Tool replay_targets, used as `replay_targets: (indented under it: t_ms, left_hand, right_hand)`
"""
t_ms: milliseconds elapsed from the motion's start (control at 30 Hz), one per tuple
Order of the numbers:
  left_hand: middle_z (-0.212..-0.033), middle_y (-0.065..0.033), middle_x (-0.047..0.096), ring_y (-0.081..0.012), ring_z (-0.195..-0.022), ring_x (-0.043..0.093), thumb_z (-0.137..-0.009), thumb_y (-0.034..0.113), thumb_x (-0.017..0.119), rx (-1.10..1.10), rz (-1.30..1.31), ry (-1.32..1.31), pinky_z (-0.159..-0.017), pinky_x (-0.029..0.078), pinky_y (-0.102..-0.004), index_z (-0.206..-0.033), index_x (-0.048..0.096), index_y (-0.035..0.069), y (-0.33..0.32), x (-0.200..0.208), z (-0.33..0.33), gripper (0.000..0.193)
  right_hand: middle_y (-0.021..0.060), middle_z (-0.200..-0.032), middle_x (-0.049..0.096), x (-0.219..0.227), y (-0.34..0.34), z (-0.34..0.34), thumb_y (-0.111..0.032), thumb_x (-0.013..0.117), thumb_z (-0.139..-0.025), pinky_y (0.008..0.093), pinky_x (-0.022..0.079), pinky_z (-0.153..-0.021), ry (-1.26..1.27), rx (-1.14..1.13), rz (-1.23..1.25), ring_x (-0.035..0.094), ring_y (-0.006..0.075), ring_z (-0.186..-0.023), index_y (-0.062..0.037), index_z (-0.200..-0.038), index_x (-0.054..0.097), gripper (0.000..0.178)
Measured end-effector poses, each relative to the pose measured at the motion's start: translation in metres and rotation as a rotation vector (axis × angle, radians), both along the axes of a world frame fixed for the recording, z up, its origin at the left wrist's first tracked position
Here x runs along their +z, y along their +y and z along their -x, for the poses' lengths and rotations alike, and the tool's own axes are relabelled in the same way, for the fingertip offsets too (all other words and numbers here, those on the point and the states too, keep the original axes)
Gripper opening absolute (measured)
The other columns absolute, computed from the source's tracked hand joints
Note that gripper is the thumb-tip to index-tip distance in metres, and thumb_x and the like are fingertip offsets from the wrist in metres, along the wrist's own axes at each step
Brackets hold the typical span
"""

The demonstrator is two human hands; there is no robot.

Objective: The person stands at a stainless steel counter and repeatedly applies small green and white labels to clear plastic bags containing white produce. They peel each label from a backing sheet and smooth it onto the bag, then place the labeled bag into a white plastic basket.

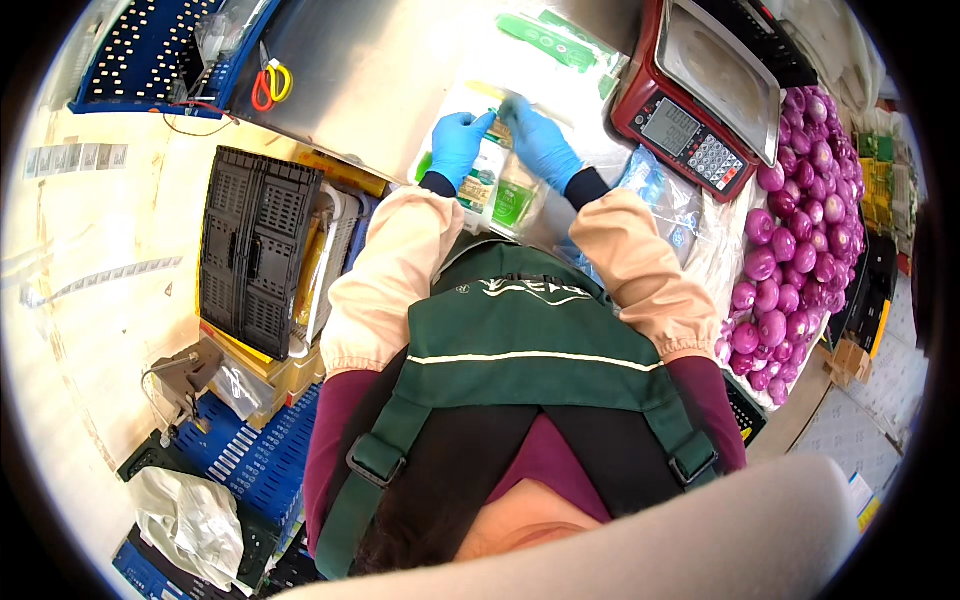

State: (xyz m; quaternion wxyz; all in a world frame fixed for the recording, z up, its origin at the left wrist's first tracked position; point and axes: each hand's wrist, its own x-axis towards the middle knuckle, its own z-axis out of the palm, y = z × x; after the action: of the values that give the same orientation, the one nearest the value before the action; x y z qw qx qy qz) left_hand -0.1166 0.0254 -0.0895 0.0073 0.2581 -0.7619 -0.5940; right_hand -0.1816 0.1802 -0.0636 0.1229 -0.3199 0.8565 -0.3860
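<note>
Both my hands wear blue gloves and work close together over a metal table point(330, 70). My left hand point(458, 146) is closed, thumb and fingers pinched at the upper edge of a clear plastic bag with green print point(512, 203). Just across from it, my right hand point(541, 142) is closed at the same edge, its fingertips slightly blurred. The bag hangs below and between the hands, toward my apron. Beyond them lie flat green-and-white printed bags point(560, 48).
A red weighing scale point(690, 125) stands to the right, beside crumpled clear plastic point(660, 200). Many red onions point(790, 245) are heaped farther right. Scissors point(271, 84) and a blue crate point(150, 55) sit at the far left, above folded black crates point(262, 250).
</note>
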Motion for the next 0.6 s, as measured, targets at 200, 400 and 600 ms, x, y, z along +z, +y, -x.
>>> replay_targets:
  t_ms: [200, 400, 600]
  left_hand:
    - [-0.108, -0.0099, 0.067, -0.0149, -0.098, 0.061, -0.091, 0.033, 0.065, -0.702, -0.432, -0.294, -0.086, 0.049, -0.0283, -0.123, 0.056, -0.006, -0.029, 0.088, -0.071, 0.051]
    - [-0.111, -0.0084, 0.067, -0.0150, -0.095, 0.064, -0.088, 0.011, 0.066, -0.267, -0.548, -0.267, -0.086, 0.052, -0.0284, -0.122, 0.058, -0.003, -0.069, 0.091, -0.142, 0.038]
    - [-0.109, -0.0064, 0.067, -0.0125, -0.095, 0.063, -0.092, 0.010, 0.061, 0.017, -0.549, 0.039, -0.086, 0.050, -0.0262, -0.122, 0.058, -0.002, -0.076, 0.088, -0.142, 0.033]
  right_hand:
    - [0.0252, -0.125, 0.055, 0.002, 0.026, -0.007, -0.023, 0.063, -0.085, 0.0437, 0.047, -0.093, -0.152, 0.321, -0.089, 0.056, 0.0392, -0.112, -0.0088, -0.117, 0.049, 0.038]
    - [0.0132, -0.158, 0.017, -0.002, 0.040, -0.016, -0.032, 0.074, -0.077, 0.0494, 0.021, -0.116, 0.145, 0.536, -0.147, 0.031, 0.0349, -0.139, -0.0141, -0.110, 0.054, 0.042]
    - [0.0106, -0.157, 0.021, -0.022, 0.039, -0.012, -0.024, 0.062, -0.090, 0.0464, 0.024, -0.115, 0.119, 0.470, -0.043, 0.033, 0.0342, -0.138, -0.0094, -0.103, 0.065, 0.020]
